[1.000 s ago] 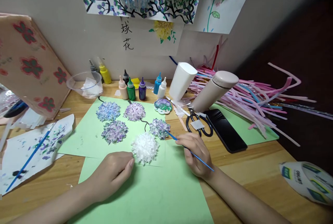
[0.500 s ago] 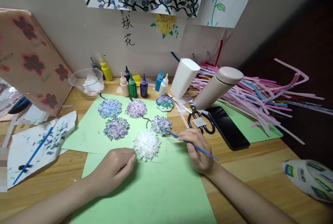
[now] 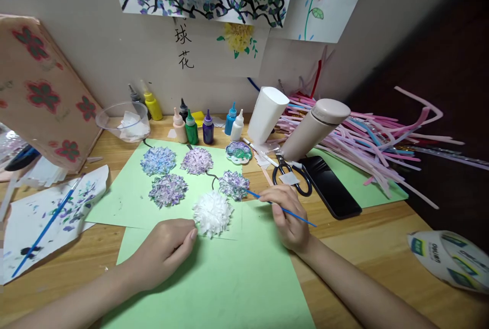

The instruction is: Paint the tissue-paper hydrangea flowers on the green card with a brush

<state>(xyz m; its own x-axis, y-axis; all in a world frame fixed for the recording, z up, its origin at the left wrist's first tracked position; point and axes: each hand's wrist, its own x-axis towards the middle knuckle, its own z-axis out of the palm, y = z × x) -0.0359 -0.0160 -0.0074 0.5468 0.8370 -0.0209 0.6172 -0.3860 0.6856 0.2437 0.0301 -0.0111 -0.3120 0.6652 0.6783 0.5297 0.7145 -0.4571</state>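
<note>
My right hand (image 3: 287,214) grips a thin blue paintbrush (image 3: 301,217), its tip touching a purple-speckled tissue flower (image 3: 233,185) on the green paper (image 3: 126,199). My left hand (image 3: 165,252) rests on the nearer green sheet (image 3: 229,288) with fingers curled, thumb and fingertips at the lower left edge of a white tissue flower (image 3: 212,213). Three more painted flowers (image 3: 168,190) lie behind. A small flower-shaped paint palette (image 3: 239,152) sits just beyond them.
Paint bottles (image 3: 191,128) line the wall. A clear bowl (image 3: 124,121) stands at left, a white cup (image 3: 268,115) and beige flask (image 3: 313,128) at right, with scissors (image 3: 290,179), a black phone (image 3: 330,186) and many pipe cleaners (image 3: 367,140). A second brush (image 3: 46,227) lies on paint-smeared paper.
The brush in my right hand has swung flatter, with its tip still at the speckled flower. My left hand stays at the white flower.
</note>
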